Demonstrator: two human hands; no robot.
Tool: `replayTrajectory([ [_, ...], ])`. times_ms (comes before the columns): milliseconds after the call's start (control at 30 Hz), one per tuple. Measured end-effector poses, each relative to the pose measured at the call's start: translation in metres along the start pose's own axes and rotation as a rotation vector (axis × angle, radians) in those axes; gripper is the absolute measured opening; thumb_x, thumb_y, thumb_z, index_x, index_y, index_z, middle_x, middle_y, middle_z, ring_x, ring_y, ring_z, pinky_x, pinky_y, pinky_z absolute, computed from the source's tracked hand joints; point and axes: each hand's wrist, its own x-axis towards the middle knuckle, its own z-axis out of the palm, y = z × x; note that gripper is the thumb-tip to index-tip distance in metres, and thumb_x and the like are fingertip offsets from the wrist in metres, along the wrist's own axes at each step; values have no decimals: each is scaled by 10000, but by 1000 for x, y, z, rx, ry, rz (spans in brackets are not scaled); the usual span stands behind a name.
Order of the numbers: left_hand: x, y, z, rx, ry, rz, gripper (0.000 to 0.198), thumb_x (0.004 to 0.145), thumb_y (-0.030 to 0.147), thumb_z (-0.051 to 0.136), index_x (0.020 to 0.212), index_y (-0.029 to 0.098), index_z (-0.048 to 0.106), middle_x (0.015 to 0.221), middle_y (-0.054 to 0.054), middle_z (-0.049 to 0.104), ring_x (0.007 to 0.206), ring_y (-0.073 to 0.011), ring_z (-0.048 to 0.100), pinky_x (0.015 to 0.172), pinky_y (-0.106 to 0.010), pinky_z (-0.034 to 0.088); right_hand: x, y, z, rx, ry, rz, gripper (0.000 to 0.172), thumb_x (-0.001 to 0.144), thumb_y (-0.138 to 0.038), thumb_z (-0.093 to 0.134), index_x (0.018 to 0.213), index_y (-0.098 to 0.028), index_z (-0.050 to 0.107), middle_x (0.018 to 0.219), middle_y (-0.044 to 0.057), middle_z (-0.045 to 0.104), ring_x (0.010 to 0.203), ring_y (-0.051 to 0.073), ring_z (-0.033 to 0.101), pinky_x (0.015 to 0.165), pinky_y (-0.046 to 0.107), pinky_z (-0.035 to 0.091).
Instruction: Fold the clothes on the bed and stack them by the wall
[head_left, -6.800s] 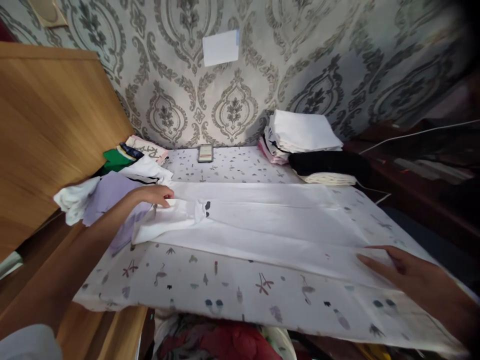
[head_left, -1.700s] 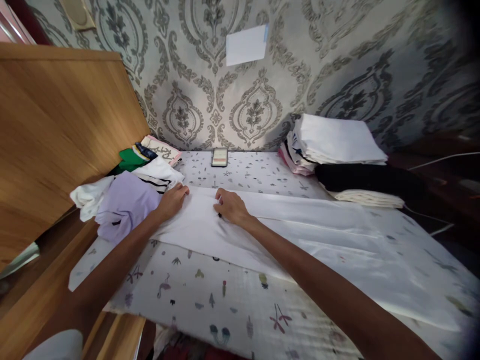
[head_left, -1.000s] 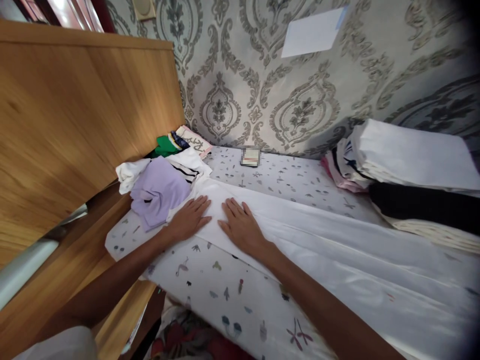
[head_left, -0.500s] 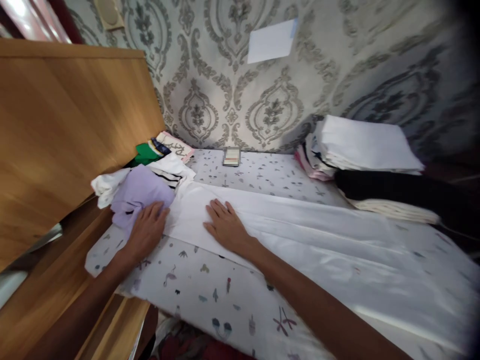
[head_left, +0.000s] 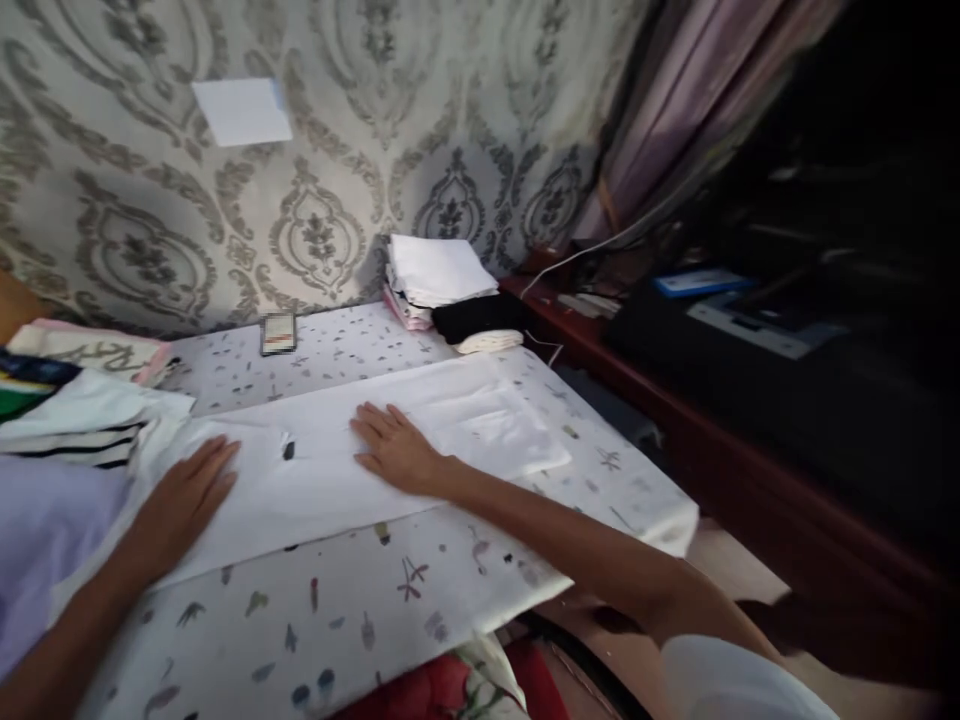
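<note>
A long white garment (head_left: 315,490), folded into a strip, lies across a table covered with a patterned cloth (head_left: 337,610). My left hand (head_left: 187,495) rests flat on its left part, fingers stretched out. Farther right, my right hand (head_left: 397,447) lies palm down on the middle of the white fabric, fingers a little spread. A small dark mark (head_left: 289,447) shows on the garment between the two hands. Beside my left arm sits a lilac garment (head_left: 52,530), with a white one with black stripes (head_left: 90,440) behind it.
Folded white clothes (head_left: 442,268) and a black folded garment (head_left: 480,318) are stacked at the back right. A small box-like item (head_left: 278,334) stands near the wall. At the right is a dark red desk (head_left: 720,480) with a white cable (head_left: 592,250).
The view has swung to the right, bringing the desk into sight. My right hand has slid rightward along the white garment; my left hand has moved from beside the lilac garment onto the white fabric.
</note>
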Motion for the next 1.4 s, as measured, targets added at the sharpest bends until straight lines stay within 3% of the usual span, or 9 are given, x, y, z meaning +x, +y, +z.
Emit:
replayTrajectory([
  [200,-9,-9,-6,-52,-6,-12,583,963,518,315,1424,239,537,1552,-98,484,1463,-309,402,1214,-521,345,-84,104,-34,-123,7,412,527,1056,-372,348,1505,-111,434,1596,169,387,1516,255,282,1231,481,239],
  [333,-7,-7,-5,-34,-16,-25,589,965,518,314,1435,235,530,1551,-96,486,1466,-310,397,1214,-521,341,-118,146,-45,-127,44,504,528,1052,-357,323,1495,-94,439,1587,184,397,1491,252,336,1211,459,272],
  [533,-6,9,-9,20,-6,-46,598,976,457,285,1386,127,569,1510,-160,522,1427,-292,457,1204,-496,344,-131,168,-39,-139,109,505,515,1010,-300,333,1448,-91,503,1516,196,494,1430,267,440,1170,461,349],
  [700,-9,19,-17,38,2,-38,522,1003,398,319,1405,156,549,1534,-143,498,1438,-255,441,1196,-467,362,-128,179,-30,-111,187,517,542,988,-370,363,1378,-59,576,1435,264,550,1378,306,491,1132,431,389],
  [900,-7,4,-43,3,68,-86,411,956,318,414,1298,183,599,1409,-142,603,1335,-265,531,1141,-451,424,-132,185,-32,-158,241,606,537,931,-448,416,1222,-73,666,1273,299,642,1240,400,579,1062,501,434],
  [1000,14,-16,-69,96,100,-317,375,926,233,413,1241,173,608,1284,-144,656,1236,-262,580,1077,-415,447,-110,144,-31,-152,333,507,464,939,-428,420,1201,-133,664,1257,268,654,1224,389,589,1065,529,432],
  [1133,52,-40,-91,143,-60,-534,304,871,227,508,1132,171,653,1125,-126,723,1083,-255,646,904,-314,478,-44,8,-20,157,172,122,350,981,-345,429,1216,-207,649,1208,128,680,1104,269,648,952,426,536],
  [1267,73,-49,-89,132,-154,-586,198,812,267,607,956,166,696,1076,-137,743,1028,-284,659,803,-300,453,25,-140,-3,244,-102,-339,220,987,-281,524,1098,-162,673,1124,102,664,1084,225,620,951,341,518],
  [1400,75,-55,-81,102,-169,-585,183,784,294,628,910,179,694,1065,-120,743,1017,-281,649,762,-292,422,68,-217,11,164,-110,-418,296,969,-372,587,1144,-136,622,1152,129,636,1103,271,582,906,387,526],
])
